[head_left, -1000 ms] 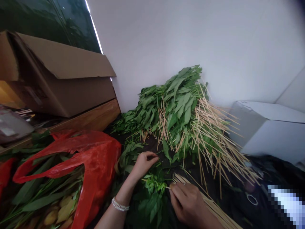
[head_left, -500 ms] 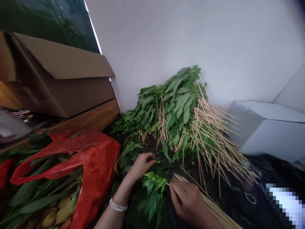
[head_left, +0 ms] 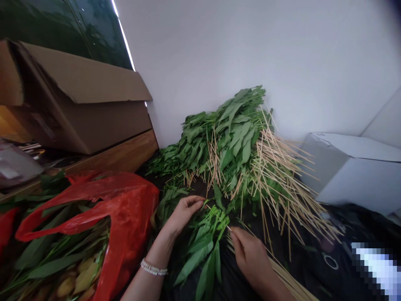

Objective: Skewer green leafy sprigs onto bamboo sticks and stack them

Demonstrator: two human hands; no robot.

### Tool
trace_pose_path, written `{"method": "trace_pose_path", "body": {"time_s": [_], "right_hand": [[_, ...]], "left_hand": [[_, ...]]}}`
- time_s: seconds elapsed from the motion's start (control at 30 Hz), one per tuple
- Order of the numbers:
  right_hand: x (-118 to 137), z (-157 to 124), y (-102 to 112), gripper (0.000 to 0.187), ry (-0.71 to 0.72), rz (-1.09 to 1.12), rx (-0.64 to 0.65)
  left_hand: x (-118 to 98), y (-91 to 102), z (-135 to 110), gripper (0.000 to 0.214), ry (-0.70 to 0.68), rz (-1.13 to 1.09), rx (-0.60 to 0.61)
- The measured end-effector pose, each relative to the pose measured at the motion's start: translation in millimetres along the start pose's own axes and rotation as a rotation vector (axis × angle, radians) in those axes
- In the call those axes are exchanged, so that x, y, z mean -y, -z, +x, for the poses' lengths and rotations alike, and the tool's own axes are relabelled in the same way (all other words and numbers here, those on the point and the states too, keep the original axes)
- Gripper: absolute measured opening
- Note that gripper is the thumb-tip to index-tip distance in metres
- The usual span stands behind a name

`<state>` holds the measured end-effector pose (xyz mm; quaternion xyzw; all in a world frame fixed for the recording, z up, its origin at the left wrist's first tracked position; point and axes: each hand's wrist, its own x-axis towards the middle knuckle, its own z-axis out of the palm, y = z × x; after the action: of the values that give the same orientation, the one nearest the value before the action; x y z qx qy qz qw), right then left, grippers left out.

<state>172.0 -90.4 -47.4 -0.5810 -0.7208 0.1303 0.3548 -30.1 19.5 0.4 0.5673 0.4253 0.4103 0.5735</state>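
A bunch of leafy greens [head_left: 203, 242] hangs threaded by its stems on a thin bamboo skewer [head_left: 229, 228], leaves pointing down. My right hand [head_left: 252, 253] is closed on the skewer's right end. At the other end, the thumb and fingers of my left hand [head_left: 187, 211] pinch together on a small green stem [head_left: 206, 202] close to the skewer's tip. A beaded bracelet [head_left: 153, 267] circles my left wrist. Beneath my right forearm lie loose bamboo skewers [head_left: 288, 274].
Behind my hands, a heap of skewered greens [head_left: 233, 133] leans against the white wall [head_left: 250, 46]. On the left are a red plastic bag [head_left: 131, 213] of leaves and an open cardboard box [head_left: 106, 125]. A white box [head_left: 354, 171] stands right, by black plastic sheeting [head_left: 360, 217].
The threaded bunch has come up and its leaves now fan out more plainly. My left fingers have closed in at the skewer's tip, and my right hand has shifted slightly right.
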Motion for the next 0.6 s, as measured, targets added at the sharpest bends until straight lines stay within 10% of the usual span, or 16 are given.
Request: {"method": "trace_pose_path", "body": {"time_s": [0.6], "right_hand": [[-2.6, 1.0, -1.2, 0.028, 0.057, -0.015, -0.075]], "left_hand": [[1.1, -0.1, 0.2, 0.033, -0.038, 0.069, 0.064]]}}
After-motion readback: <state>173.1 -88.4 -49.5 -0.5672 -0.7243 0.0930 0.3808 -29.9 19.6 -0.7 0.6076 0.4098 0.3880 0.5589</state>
